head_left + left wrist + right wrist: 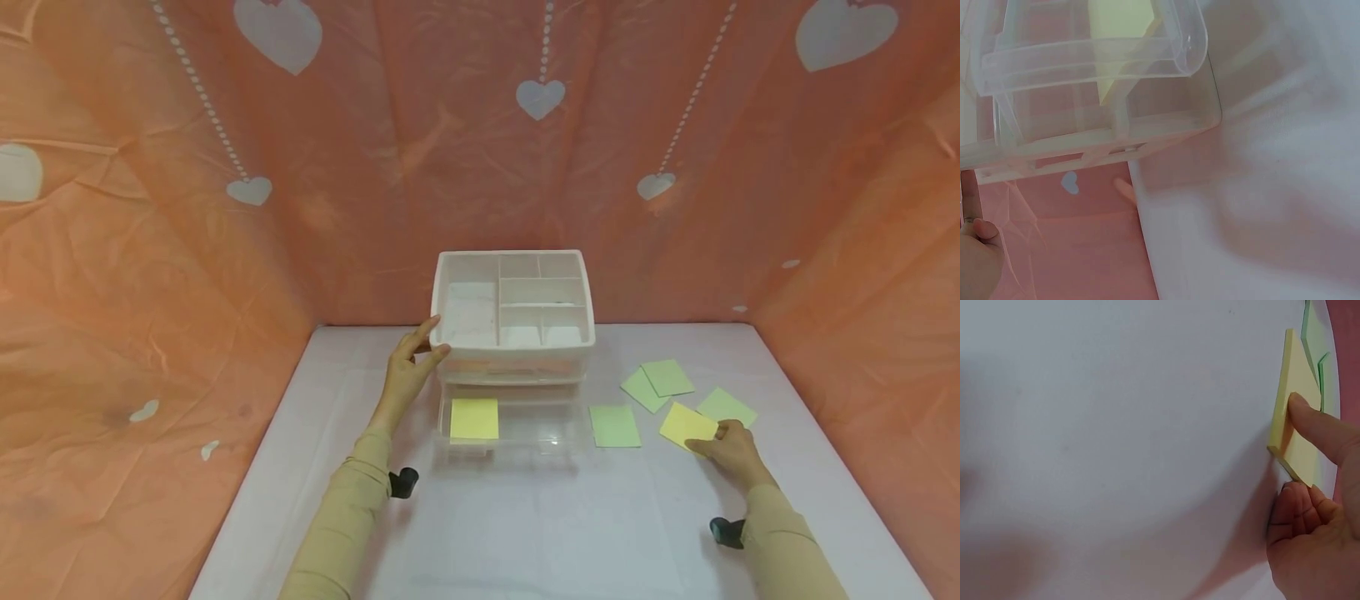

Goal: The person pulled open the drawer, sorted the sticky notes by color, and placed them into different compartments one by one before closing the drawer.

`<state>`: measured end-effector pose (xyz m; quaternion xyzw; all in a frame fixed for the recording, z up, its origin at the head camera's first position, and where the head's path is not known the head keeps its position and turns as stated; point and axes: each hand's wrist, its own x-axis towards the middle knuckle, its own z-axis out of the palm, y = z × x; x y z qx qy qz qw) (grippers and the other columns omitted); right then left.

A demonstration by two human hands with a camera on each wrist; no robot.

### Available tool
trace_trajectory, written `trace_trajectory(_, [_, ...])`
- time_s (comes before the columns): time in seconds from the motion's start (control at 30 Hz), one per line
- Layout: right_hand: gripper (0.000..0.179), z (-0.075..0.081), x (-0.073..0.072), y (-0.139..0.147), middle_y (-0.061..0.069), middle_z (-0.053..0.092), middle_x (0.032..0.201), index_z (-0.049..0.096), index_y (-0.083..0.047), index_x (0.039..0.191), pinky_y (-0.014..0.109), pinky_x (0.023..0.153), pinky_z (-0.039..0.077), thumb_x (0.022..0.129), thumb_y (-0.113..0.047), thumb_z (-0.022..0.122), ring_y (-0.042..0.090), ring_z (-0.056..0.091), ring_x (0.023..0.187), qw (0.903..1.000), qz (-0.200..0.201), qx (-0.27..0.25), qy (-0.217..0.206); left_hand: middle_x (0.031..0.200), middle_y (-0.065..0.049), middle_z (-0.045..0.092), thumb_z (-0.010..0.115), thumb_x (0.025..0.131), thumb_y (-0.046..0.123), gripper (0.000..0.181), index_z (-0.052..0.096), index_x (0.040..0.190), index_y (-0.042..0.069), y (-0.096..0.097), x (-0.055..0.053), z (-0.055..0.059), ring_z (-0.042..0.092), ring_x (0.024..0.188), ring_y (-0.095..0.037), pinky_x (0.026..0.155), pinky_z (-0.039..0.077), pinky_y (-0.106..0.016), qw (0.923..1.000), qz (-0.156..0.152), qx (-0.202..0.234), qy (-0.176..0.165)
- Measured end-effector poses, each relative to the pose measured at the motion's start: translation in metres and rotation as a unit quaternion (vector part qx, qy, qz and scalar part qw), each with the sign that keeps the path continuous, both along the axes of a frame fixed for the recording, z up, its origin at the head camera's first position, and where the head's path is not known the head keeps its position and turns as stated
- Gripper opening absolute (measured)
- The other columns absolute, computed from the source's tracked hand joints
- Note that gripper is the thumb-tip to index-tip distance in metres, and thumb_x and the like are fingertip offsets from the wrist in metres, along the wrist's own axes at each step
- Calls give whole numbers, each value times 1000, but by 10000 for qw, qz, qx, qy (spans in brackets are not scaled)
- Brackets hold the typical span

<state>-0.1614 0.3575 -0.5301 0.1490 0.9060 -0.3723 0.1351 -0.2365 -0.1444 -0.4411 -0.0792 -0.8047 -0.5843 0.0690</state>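
A white desk organizer with a divided top tray stands at the back middle of the table. Its clear drawer is pulled out at the front, with a yellow sticky note pad lying in the left part. My left hand holds the organizer's front left corner, thumb at the front and fingers along the side. On the right, my right hand pinches another yellow sticky note pad by its near edge, thumb on top. Its other fingers are partly hidden under the pad in the right wrist view.
Green sticky note pads lie right of the organizer: one near the drawer, two overlapping farther back, another behind the held pad. An orange curtain with white hearts surrounds the white table at back and sides.
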Motion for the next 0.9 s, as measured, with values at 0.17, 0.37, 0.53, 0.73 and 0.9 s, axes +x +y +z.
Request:
trace_trajectory(0.17, [85,-2,0,0,46,33,126,23,26,130,58,98,34,88,-38,60,55,37,116,9998,102,142,59,122,-9,52,65,87,33,51,47,135,36,0,1,1,49,111,-25,103,28,-55,10000,40,-18,-20])
trace_trajectory(0.37, [82,-4,1,-2,42,37,123,23,24,130,57,96,35,87,-35,61,50,40,112,9996,131,177,170,123,-8,52,65,86,34,52,46,135,38,1,1,2,49,111,-24,102,29,-54,10000,44,-57,3])
trace_trajectory(0.53, [78,-4,3,-6,40,36,115,24,25,125,54,88,38,86,-31,63,46,40,103,9996,9,152,248,121,-9,52,65,87,33,52,46,135,37,0,2,1,49,112,-24,105,26,-56,10000,23,-82,-51])
trace_trajectory(0.73, [62,-6,7,-13,34,48,104,24,15,124,45,80,43,88,-23,58,42,50,92,9974,-224,152,669,120,-8,52,65,87,33,52,46,135,37,-1,3,1,48,112,-24,104,27,-55,10000,48,-26,-38])
trace_trajectory(0.9, [41,-12,14,-11,16,58,87,37,10,123,21,60,44,92,-14,52,5,51,63,9893,-937,-64,1115,121,-10,52,64,87,31,52,46,136,35,1,1,1,48,112,-25,102,28,-51,10000,-13,-21,-62])
